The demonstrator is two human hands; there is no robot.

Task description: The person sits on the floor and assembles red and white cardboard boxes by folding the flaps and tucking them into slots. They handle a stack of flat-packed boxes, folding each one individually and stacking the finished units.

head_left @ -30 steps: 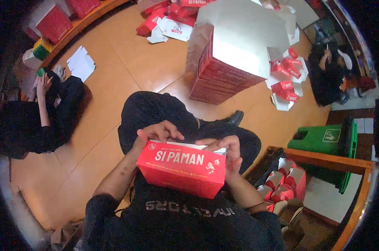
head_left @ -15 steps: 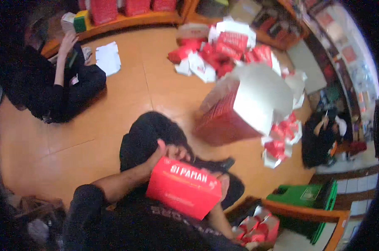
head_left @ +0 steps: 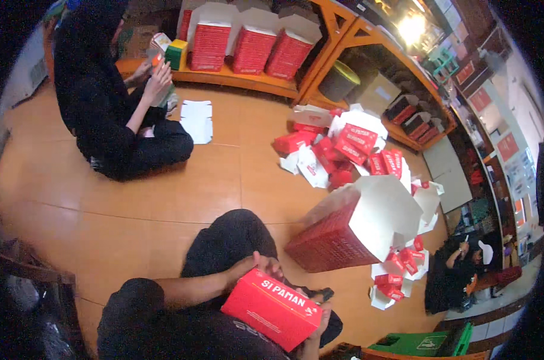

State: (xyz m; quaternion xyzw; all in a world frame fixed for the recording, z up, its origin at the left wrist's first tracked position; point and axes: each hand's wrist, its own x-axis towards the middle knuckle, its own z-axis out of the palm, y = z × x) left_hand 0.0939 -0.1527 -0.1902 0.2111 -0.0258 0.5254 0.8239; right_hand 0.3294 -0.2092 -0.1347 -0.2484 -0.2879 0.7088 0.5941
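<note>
A red carton box (head_left: 272, 309) with white lettering lies across my lap, held between both hands. My left hand (head_left: 257, 265) is at its far left corner, thumb raised and fingers partly hidden behind the box. Around the right end curls my right hand (head_left: 323, 318), closed on it. Just beyond, on the floor, a large red carton with white inside flaps (head_left: 332, 240) lies on its side, its open end toward the right.
Folded red and white boxes (head_left: 356, 141) are heaped ahead, with smaller ones (head_left: 398, 273) at right. A co-worker (head_left: 104, 102) sits at left near a white sheet (head_left: 196, 122). Red cartons (head_left: 257, 48) line a wooden shelf. A green crate (head_left: 410, 343) stands at lower right.
My view has tilted upward, so the shelf and co-worker show more fully and the floor things sit lower. Both hands still hold the red box.
</note>
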